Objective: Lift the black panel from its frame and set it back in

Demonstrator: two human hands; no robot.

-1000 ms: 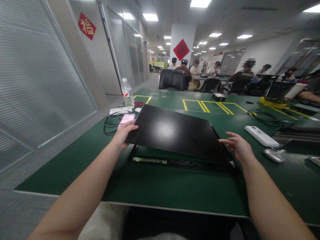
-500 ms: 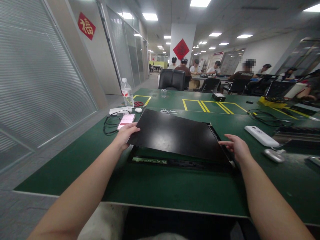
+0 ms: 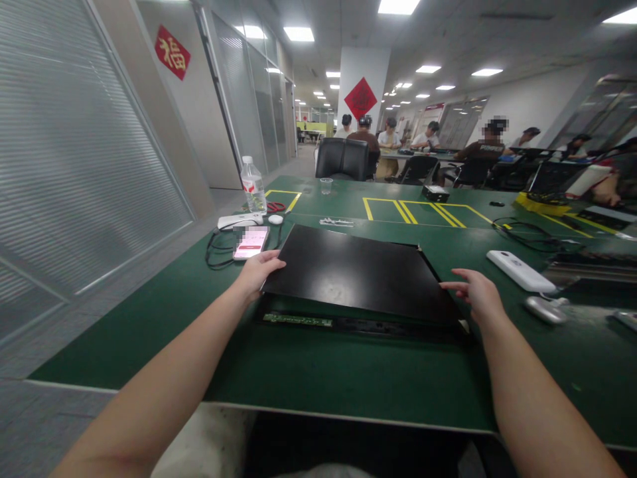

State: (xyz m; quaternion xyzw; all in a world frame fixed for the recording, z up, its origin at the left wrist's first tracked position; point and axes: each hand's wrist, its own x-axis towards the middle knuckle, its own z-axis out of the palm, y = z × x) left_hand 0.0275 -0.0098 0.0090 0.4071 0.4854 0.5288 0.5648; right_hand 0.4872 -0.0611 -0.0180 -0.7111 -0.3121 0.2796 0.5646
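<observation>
Black panel [image 3: 358,272] work occupies the middle of the green tabletop [image 3: 348,378], where both arms reach it easily. Beneath the panel lies a dark frame [image 3: 398,327], its near strip exposed. The panel sits at a slant over it, its left side raised and its lower right corner down close to the frame, so the frame probably bears some of the weight at that end.

The left hand [image 3: 256,273] is clamped on the panel's left edge, thumb on top and fingers underneath, which seems to be what keeps that side up. The right hand [image 3: 475,295] has its fingers spread, holding nothing; its index finger points at the right edge, perhaps as a guide, though I cannot tell whether it touches. A bottle [image 3: 253,186] and a phone [image 3: 253,244] stand off to the left, apparently out of the panel's way. Smallest are the green circuit strip [image 3: 298,320] along the frame and a pale tab [image 3: 464,325] at its right corner.
</observation>
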